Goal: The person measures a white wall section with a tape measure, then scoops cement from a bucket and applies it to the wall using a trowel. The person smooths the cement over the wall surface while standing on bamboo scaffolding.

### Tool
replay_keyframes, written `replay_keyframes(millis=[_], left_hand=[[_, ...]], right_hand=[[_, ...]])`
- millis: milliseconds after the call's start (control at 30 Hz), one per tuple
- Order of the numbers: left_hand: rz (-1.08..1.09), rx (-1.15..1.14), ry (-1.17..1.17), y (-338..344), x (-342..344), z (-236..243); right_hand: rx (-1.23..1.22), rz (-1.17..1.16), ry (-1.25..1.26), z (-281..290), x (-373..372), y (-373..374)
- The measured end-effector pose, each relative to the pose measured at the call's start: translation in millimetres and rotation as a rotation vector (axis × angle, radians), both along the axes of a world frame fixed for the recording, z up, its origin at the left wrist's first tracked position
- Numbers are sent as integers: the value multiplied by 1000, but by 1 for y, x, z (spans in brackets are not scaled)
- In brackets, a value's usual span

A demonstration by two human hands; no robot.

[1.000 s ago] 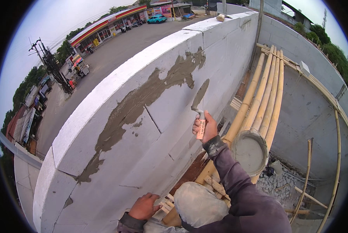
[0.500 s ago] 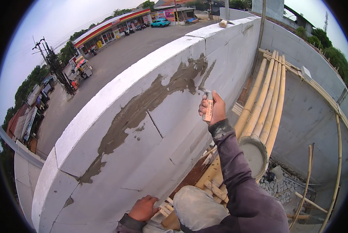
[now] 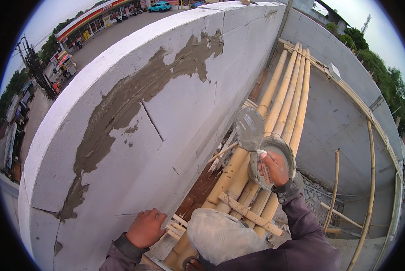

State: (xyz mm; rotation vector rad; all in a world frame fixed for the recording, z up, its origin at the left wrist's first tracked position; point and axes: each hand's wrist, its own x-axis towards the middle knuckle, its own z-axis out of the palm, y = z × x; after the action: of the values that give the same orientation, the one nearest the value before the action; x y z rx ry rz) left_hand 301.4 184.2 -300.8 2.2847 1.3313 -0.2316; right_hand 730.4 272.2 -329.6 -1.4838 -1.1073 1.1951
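My right hand (image 3: 276, 169) is wrapped round the handle of a trowel (image 3: 250, 128), whose blade is smeared with grey mortar. It holds the trowel over the near left side of a round bucket (image 3: 292, 158) with wet grey mortar inside. My left hand (image 3: 146, 228) lies against the pale block wall (image 3: 175, 117), fingers stretched out and holding nothing. A long, rough patch of mortar (image 3: 116, 108) runs along the upper wall face. Below it a dark slanted joint (image 3: 152, 121) shows between blocks.
Bamboo poles (image 3: 297, 97) form a scaffold beside the wall, with short crosspieces (image 3: 247, 212) near my pale, dusty knee (image 3: 220, 235). Rubble (image 3: 317, 198) lies lower right, near upright bamboo (image 3: 369, 171). Beyond the wall are a paved lot, a shop (image 3: 98, 20) and a turquoise car (image 3: 160, 7).
My right hand has brought the trowel down and away from the wall to the bucket. My left hand stays on the wall. The whole view has shifted downward and to the right.
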Motion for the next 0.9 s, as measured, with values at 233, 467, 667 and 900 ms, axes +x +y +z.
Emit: replay_keyframes(millis=[233, 467, 667, 900], left_hand=[[13, -145, -230, -8, -10, -11], [10, -70, -335, -17, -9, 2], [-24, -53, -338, -30, -17, -15], [-35, -137, -195, -33, 1, -25]], right_hand=[[-45, -5, -1552, 32, 125, -62], [-581, 345, -1814, 22, 128, -61], [-379, 284, -1673, -44, 129, -77], [-126, -76, -1327, -148, 162, -130]])
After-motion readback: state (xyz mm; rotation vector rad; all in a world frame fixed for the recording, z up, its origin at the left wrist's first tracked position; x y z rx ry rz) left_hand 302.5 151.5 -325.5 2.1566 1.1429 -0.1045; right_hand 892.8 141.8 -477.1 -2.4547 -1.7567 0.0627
